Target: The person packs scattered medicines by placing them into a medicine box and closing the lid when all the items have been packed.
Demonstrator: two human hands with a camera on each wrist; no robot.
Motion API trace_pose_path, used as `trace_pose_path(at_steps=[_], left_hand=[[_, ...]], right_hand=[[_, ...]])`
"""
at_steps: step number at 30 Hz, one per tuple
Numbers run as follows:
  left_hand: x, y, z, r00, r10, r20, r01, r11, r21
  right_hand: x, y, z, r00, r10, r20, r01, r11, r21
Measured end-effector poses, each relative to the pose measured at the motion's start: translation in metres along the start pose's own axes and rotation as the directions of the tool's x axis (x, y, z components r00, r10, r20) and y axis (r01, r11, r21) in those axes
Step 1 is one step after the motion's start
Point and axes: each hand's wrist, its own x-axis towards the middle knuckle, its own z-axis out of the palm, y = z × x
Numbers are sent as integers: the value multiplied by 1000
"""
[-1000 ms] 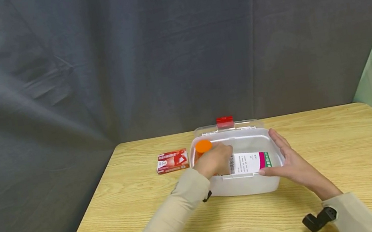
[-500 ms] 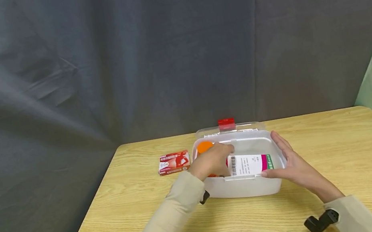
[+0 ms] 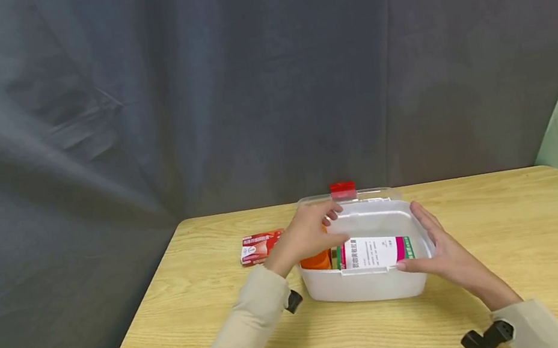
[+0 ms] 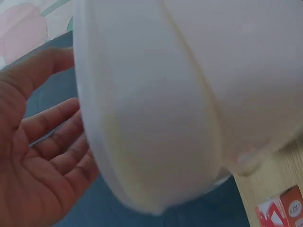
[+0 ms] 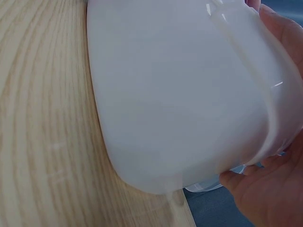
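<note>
A translucent white plastic storage box [image 3: 365, 287] stands on the table, its lid swung open at the back. Inside lies a white, pink and green medicine carton [image 3: 376, 251]; orange bottle parts [image 3: 316, 262] show at the left end. My left hand [image 3: 311, 233] hovers over the box's left end, thumb and fingers apart with nothing between them; it partly hides the bottle. With my right hand [image 3: 447, 254] I hold the box's right end, thumb at the front rim and fingers along the side. The right wrist view shows that hand [image 5: 272, 189] against the box wall [image 5: 175, 94].
A red medicine carton [image 3: 258, 249] lies on the wooden table [image 3: 172, 331] left of the box, partly behind my left hand. The clear lid [image 3: 372, 195] with its red latch [image 3: 343, 190] is near the table's back edge, before a dark curtain [image 3: 264, 79].
My left hand has risen from inside the box and moved slightly left, its fingers spreading. More of the medicine carton's left end now shows. The right hand keeps its place on the box.
</note>
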Motion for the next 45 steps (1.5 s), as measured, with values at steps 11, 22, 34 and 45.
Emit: trace_pose_path(at_steps=[11, 22, 34, 45], left_hand=[[-13, -15, -11, 973, 99, -210, -128, 984, -127], [-13, -28, -22, 933, 136, -334, -179, 979, -102], [-30, -50, -34, 913, 58, -403, -105, 990, -95], [-43, -65, -43, 894, 11, -448, -66, 992, -108]], right_hand=[[-1, 2, -1, 1000, -16, -4, 16, 1000, 2], [1, 3, -2, 1000, -27, -6, 28, 1000, 4], [3, 3, -1, 1000, -31, 5, 31, 1000, 2], [2, 2, -2, 1000, -21, 6, 21, 1000, -2]])
